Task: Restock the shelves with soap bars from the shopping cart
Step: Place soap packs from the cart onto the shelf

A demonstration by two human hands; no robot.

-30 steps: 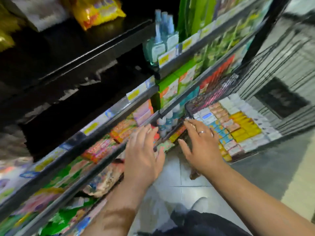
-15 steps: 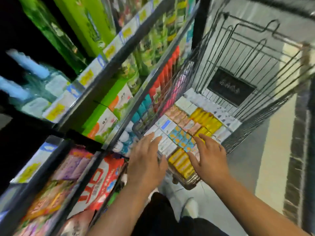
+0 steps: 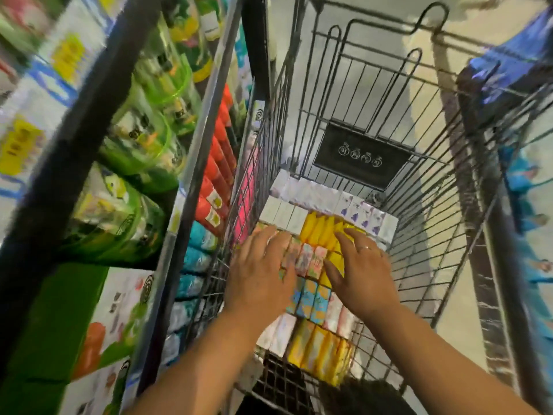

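Left hand (image 3: 263,274) and right hand (image 3: 362,271) sit over soap bars (image 3: 311,262) packed on edge in the shopping cart (image 3: 434,250), fingers (image 3: 279,245) spread wide, holding nothing (likely to bracket a row).

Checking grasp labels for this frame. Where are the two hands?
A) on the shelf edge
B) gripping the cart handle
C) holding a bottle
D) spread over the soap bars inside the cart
D: the left hand and right hand are spread with straight fingers over the soap bars inside the cart, and neither has picked one up yet.
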